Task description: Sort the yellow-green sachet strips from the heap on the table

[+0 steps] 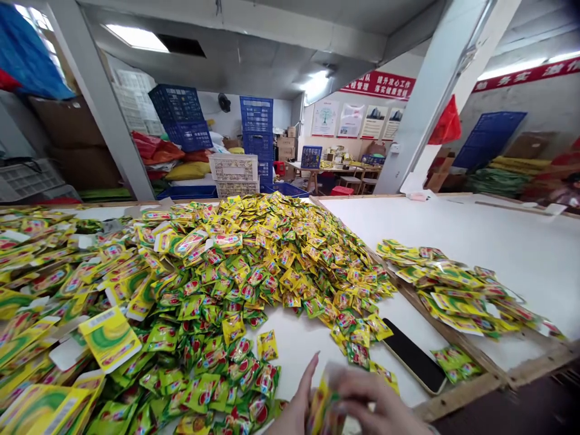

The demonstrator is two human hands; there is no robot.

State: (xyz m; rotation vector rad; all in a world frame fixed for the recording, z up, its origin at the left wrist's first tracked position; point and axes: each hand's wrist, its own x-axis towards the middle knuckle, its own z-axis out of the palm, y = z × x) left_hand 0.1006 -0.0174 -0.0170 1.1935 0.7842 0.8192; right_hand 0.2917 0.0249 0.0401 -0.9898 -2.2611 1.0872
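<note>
Down low, left hand (295, 409) and right hand (383, 406), grip clamped around sachet stack (322, 403) between them

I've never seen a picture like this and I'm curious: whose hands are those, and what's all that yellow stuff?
There is no machine here. A person wears a camera on the head, so you look down at their own two hands. The right hand grips a few packets; the left hand rests against them, though it is blurry. On the white table lies a big pile of yellow-green packets, with a dark phone beside it.
</note>
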